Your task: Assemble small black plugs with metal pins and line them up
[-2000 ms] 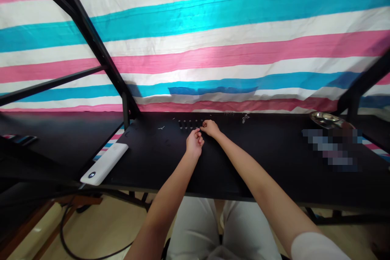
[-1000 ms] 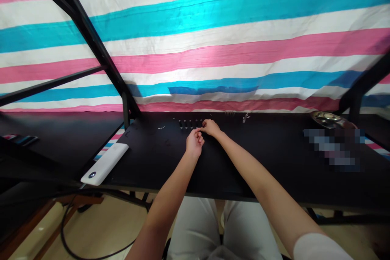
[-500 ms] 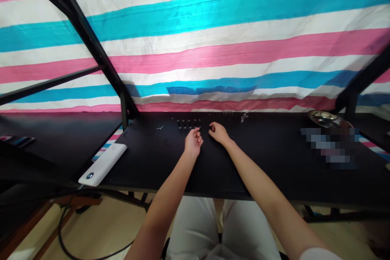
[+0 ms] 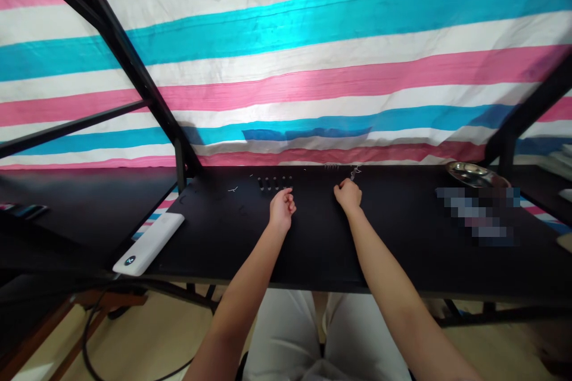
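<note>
My left hand (image 4: pixel 282 209) rests on the black table with its fingers curled, just in front of the right end of a row of small dark cylinders (image 4: pixel 267 183) with pale ends. Whatever its fingers hold is too small to make out. Further right, my right hand (image 4: pixel 348 195) is closed, knuckles up and fingertips turned down to the left; its grip is hidden. Just beyond it lies a small greyish piece with white strands (image 4: pixel 354 171). Several tiny metallic pieces (image 4: pixel 331 166) line the table's back edge.
A white power bank (image 4: pixel 149 244) with a cable lies at the left edge. A shiny metal dish (image 4: pixel 477 175) sits at the back right, by a blurred-out patch. Thin white scraps (image 4: pixel 233 190) lie left of the cylinders. Black frame posts and a striped sheet (image 4: pixel 286 71) stand behind.
My right hand has moved right, away from my left hand, to beside the greyish piece with strands, and its fingers have closed up. My left hand has stayed nearly still.
</note>
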`<state>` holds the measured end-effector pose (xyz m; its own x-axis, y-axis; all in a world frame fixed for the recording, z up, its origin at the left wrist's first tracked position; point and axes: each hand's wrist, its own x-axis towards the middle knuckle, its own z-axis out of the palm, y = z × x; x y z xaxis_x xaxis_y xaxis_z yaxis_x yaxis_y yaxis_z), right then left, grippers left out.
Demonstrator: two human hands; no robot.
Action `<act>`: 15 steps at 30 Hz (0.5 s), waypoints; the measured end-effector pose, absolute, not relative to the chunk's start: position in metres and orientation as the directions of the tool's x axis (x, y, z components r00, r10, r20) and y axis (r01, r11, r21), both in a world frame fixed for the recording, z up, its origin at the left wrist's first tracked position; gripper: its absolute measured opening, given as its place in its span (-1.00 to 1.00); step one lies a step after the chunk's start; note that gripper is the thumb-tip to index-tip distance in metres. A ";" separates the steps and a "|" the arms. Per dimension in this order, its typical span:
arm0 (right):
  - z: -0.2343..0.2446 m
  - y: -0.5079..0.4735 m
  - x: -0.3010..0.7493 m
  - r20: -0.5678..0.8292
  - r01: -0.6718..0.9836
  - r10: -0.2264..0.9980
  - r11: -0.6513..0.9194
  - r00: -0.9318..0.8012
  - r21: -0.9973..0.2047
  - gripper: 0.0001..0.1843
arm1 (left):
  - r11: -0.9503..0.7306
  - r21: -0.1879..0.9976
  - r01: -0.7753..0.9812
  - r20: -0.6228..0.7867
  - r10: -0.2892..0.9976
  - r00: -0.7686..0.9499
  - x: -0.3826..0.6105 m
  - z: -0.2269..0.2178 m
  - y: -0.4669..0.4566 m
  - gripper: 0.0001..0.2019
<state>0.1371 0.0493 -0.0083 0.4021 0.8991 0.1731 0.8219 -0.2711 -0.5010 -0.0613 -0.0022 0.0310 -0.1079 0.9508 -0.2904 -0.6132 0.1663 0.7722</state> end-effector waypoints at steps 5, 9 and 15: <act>-0.012 0.056 0.149 0.221 0.753 0.791 -0.397 0.571 -0.524 -0.53 | 0.174 0.777 -0.605 -0.292 0.951 -0.101 -0.061 0.031 -0.004 -0.84; -0.015 0.066 0.152 0.230 0.746 0.773 -0.416 0.592 -0.521 -0.49 | 0.182 0.777 -0.602 -0.295 0.951 -0.093 -0.061 0.033 -0.005 -0.84; -0.014 0.082 0.159 0.237 0.781 0.799 -0.398 0.553 -0.482 -0.54 | 0.208 0.765 -0.610 -0.310 0.948 -0.065 -0.060 0.034 -0.006 -0.85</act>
<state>0.1587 0.0825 -0.0139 0.5527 0.7991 0.2368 0.7811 -0.3975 -0.4816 -0.0597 -0.0056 0.0342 -0.0654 0.9484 -0.3104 -0.6095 0.2083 0.7649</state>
